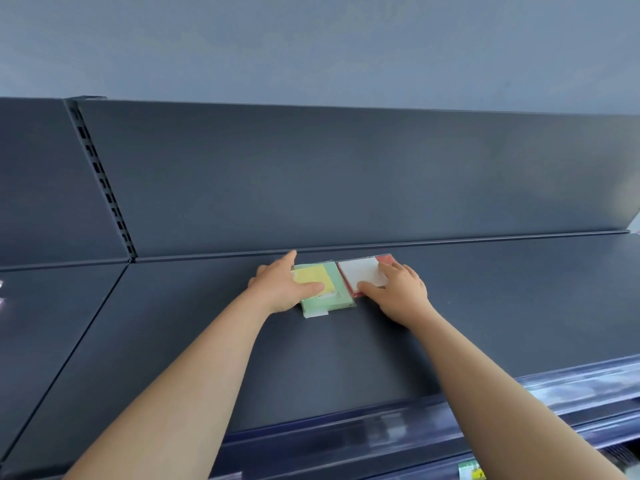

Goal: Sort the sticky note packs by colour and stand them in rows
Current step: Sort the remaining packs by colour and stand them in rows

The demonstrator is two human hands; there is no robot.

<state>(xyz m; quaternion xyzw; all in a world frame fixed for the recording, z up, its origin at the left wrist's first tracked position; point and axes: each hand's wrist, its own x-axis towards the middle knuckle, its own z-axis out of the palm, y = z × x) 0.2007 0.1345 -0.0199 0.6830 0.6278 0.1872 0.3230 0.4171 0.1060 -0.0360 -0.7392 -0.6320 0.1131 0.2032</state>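
Arms outstretched; left hand [280, 285] and right hand [401, 293] palm-down, thumbs inward

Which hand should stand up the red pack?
The right hand. It rests on the red pack, with its thumb by the pack's near edge. The left hand is busy on the green pack beside it.
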